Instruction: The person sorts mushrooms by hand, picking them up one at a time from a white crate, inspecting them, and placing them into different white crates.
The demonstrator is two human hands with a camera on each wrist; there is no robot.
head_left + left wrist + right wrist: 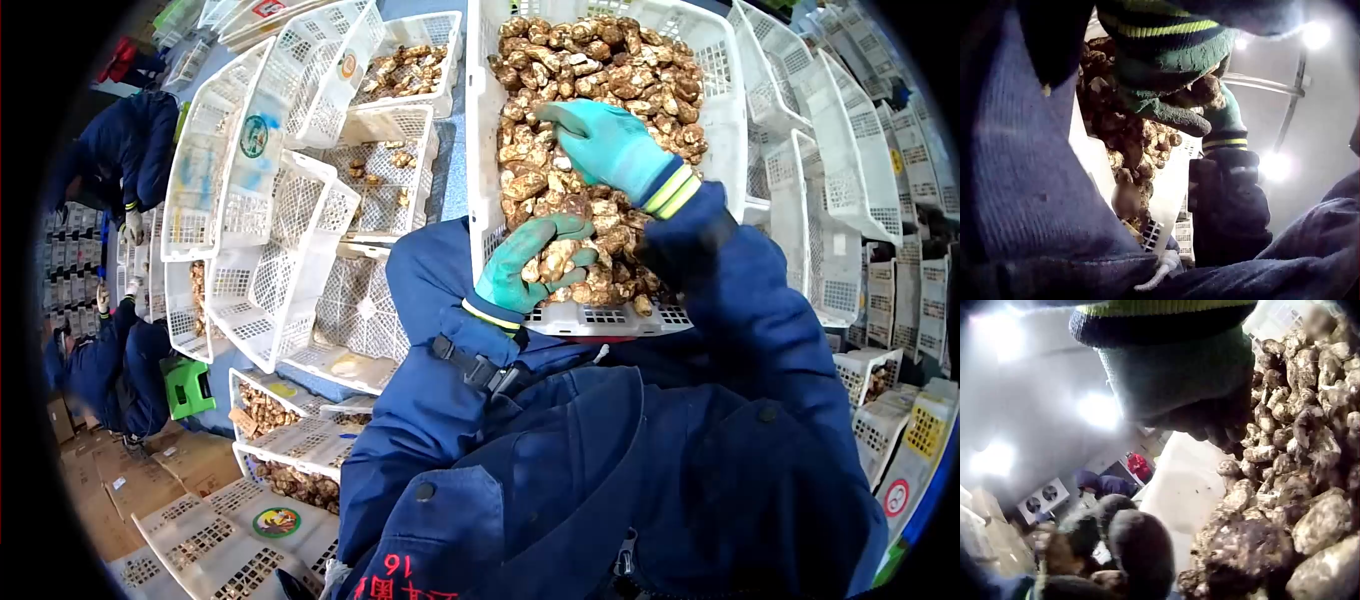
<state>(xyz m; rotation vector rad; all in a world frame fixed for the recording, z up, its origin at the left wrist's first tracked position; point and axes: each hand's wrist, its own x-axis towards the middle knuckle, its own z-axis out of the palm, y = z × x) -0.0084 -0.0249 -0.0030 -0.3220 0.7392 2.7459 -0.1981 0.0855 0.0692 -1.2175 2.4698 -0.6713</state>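
A white plastic crate (481, 130) full of brown-and-white mushrooms (600, 70) lies in front of the person. The left hand (515, 268), in a green glove, curls its fingers round a mushroom (553, 262) at the crate's near left side. That mushroom (1205, 92) also shows between the gloved fingers in the left wrist view. Farther into the crate, the right hand (612, 148), in a matching glove, is over the heap with one digit stretched to the left. Its other fingers point down and are partly hidden; I cannot tell whether they hold a mushroom.
White crates (215, 150) crowd the left side, a few with some mushrooms (405, 72) in them. More crates (850, 150) stand on the right. At far left are two people in dark blue clothing (125, 150) and a green stool (188, 388).
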